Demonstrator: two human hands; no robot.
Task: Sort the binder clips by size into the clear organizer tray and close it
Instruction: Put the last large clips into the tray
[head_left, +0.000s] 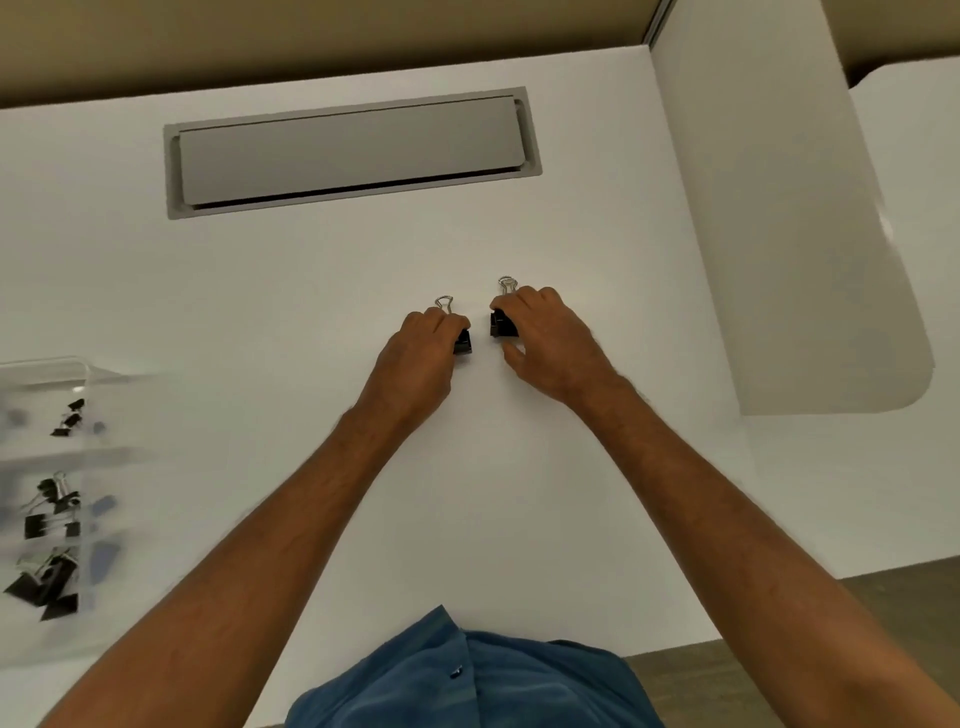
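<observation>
Two black binder clips with silver wire handles lie near the middle of the white table (311, 291). My left hand (423, 353) grips the left clip (462, 340), its fingers curled over it. My right hand (550, 338) grips the right clip (501, 322), with the wire handle sticking out beyond the fingers. The clear organizer tray (57, 374) sits at the far left edge of the view, blurred. Several black clips lie in its compartments: small ones at the back (67, 418), larger ones in the middle (49, 512) and front (44, 592).
A grey cable hatch (348, 150) is set into the table behind my hands. A second white table (810, 260) adjoins on the right. The table's front edge runs close to my blue shirt (467, 680).
</observation>
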